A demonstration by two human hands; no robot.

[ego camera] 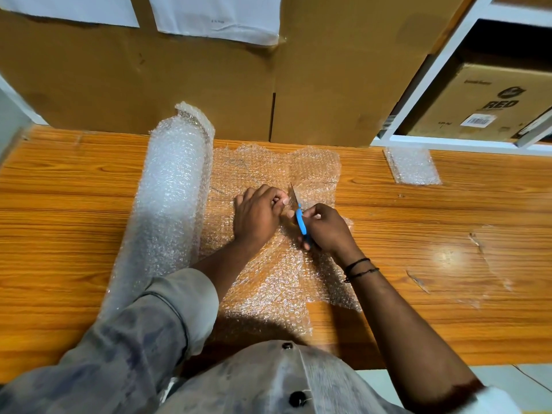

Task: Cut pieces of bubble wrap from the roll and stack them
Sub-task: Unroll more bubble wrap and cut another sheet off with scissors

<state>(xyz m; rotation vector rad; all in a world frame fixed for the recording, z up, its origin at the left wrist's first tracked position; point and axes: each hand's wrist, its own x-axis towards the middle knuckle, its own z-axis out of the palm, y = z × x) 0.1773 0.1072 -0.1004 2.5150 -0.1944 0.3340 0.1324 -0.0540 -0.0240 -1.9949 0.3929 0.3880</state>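
A long table (74,204) of orange-brown wood-grain laminate runs across the view, its surface glossy. A round patch of glare from overhead light (445,255) lies on its right part, beside pale scuffs and scraps of clear tape residue (478,243). Tall plain brown cardboard panels (179,85) stand along the far edge, with two white paper sheets (218,19) stuck high on them. On the right, a white-framed shelf unit (433,76) holds a brown cardboard box (478,106) printed "RED" with a barcode label. A pale grey upright (12,115) at far left is possibly a wall. Light floor (493,375) shows at lower right.
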